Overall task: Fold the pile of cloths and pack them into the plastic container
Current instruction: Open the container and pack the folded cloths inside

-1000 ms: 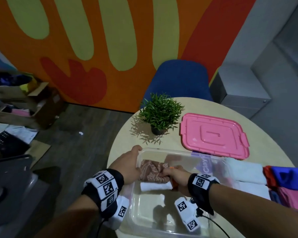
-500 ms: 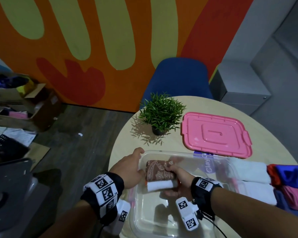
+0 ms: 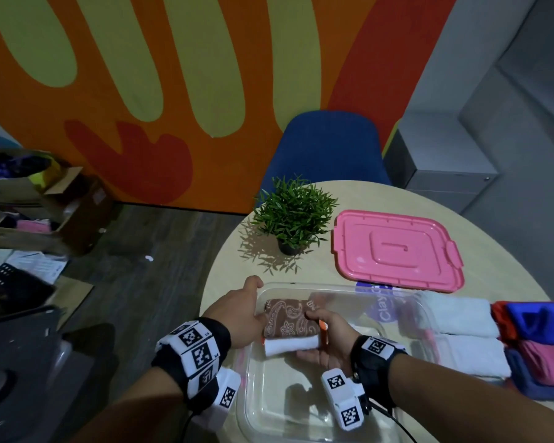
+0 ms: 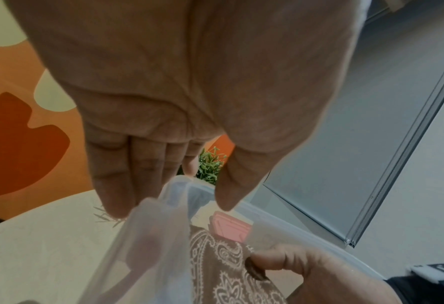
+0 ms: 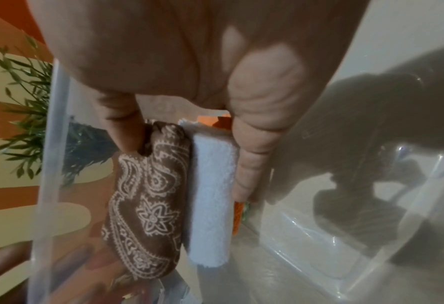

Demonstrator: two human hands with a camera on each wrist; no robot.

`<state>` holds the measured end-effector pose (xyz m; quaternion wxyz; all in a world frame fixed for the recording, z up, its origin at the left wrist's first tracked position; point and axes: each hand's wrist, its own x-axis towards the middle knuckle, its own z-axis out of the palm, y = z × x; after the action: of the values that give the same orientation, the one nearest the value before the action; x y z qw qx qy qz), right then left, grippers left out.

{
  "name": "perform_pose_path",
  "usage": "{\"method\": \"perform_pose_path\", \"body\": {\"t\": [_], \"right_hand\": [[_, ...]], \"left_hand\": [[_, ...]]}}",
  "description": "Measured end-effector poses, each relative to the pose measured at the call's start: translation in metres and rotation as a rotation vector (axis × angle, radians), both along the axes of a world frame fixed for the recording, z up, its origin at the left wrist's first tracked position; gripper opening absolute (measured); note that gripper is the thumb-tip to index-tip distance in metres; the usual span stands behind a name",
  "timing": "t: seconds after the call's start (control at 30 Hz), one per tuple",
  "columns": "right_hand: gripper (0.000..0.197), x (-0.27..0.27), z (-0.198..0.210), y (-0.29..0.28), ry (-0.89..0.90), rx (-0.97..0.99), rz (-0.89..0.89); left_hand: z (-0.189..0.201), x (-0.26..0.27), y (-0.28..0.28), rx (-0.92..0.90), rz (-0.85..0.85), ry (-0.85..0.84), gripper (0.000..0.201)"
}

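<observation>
A clear plastic container point(image 3: 288, 284) stands at the near edge of the round table. Inside it, near the left wall, my right hand point(image 3: 330, 334) grips a stack of folded cloths: brown paisley cloth point(image 3: 288, 318) on top, white cloth point(image 3: 291, 345) under it, an orange edge point(image 3: 324, 327) lowest. In the right wrist view the thumb presses the paisley cloth point(image 5: 148, 205) and the fingers lie behind the white cloth point(image 5: 210, 195). My left hand point(image 3: 237, 314) straddles the container's far-left corner point(image 4: 143, 236), straight fingers outside, thumb over the rim.
A pink lid point(image 3: 394, 251) lies behind the container, with a small potted plant point(image 3: 293, 215) to its left. Folded white towels point(image 3: 458, 318) and a pile of red, blue and pink cloths point(image 3: 544, 340) lie to the right. A blue chair point(image 3: 327, 148) stands beyond the table.
My right hand has lowered the cloth stack deeper into the container and straightened it. The left hand has stayed at the container's corner.
</observation>
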<state>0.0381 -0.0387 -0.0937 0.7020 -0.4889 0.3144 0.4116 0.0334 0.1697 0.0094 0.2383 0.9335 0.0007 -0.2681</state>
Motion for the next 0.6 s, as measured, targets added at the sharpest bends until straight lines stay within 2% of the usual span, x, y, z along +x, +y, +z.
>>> {"method": "perform_pose_path", "body": {"t": [0.13, 0.27, 0.4, 0.47, 0.6], "right_hand": [[0.061, 0.000, 0.007, -0.005, -0.025, -0.011, 0.071], [0.050, -0.004, 0.010, -0.007, -0.057, -0.025, 0.140], [0.047, -0.006, 0.011, 0.000, -0.035, -0.065, 0.220], [0.044, -0.002, 0.012, 0.006, -0.012, -0.082, 0.197], [0.035, 0.010, 0.013, 0.008, 0.025, -0.056, 0.018]], "left_hand": [[0.003, 0.003, -0.003, 0.001, 0.001, 0.005, 0.050], [0.004, 0.004, -0.006, 0.001, 0.000, 0.006, 0.049], [0.004, 0.004, -0.009, 0.005, -0.004, 0.005, 0.051], [0.004, 0.003, -0.010, 0.019, -0.016, 0.016, 0.056], [0.004, 0.004, -0.011, 0.065, -0.049, 0.041, 0.075]]}}
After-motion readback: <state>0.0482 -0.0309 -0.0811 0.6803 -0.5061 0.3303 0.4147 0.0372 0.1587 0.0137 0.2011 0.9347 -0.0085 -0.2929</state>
